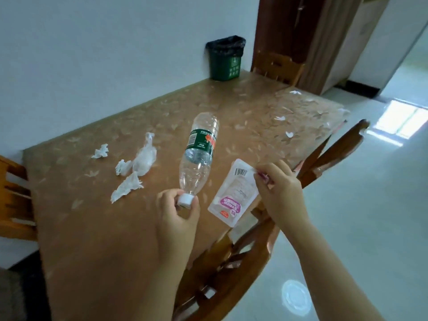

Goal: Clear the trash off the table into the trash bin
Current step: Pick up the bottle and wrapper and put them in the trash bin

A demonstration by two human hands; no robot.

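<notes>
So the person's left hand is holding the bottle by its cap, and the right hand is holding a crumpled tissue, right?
Not quite. The left hand does hold the bottle by its white cap, but the right hand is holding a pink and white packet, not a tissue. The head view shows it.

One bottle (200, 154), one pouch (234, 193), one clear bag (145, 158) and three tissues (100, 151) (122, 167) (126, 186) are counted on the table (92, 228). One bin (225, 57), three chairs (276, 66) (14, 195) (254, 239) and two hands (178, 214) (281, 193) are also seen.
</notes>
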